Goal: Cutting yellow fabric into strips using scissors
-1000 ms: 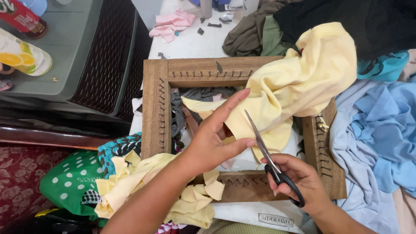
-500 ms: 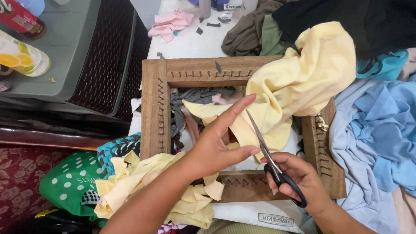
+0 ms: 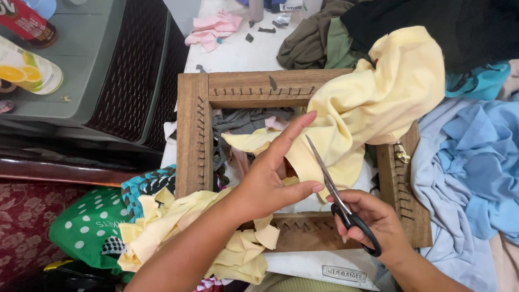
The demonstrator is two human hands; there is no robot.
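A: Where's the yellow cloth [image 3: 378, 92]?

B: Draped over the wooden frame [image 3: 193, 135], top-right corner, hanging down into the middle btwn both hands.

A: L hand?

B: Left hand [image 3: 270, 181] pinches the cloth's lower edge, thumb under, index finger stretched up.

A: R hand?

B: Right hand [image 3: 370, 219] closed round the black handles of the scissors [image 3: 338, 194], blades together, tip vs. the cloth just beside the L fingers.

A: Scraps?

B: Yellow strips [image 3: 162, 221] piled at frame's lower-left, under the L forearm.
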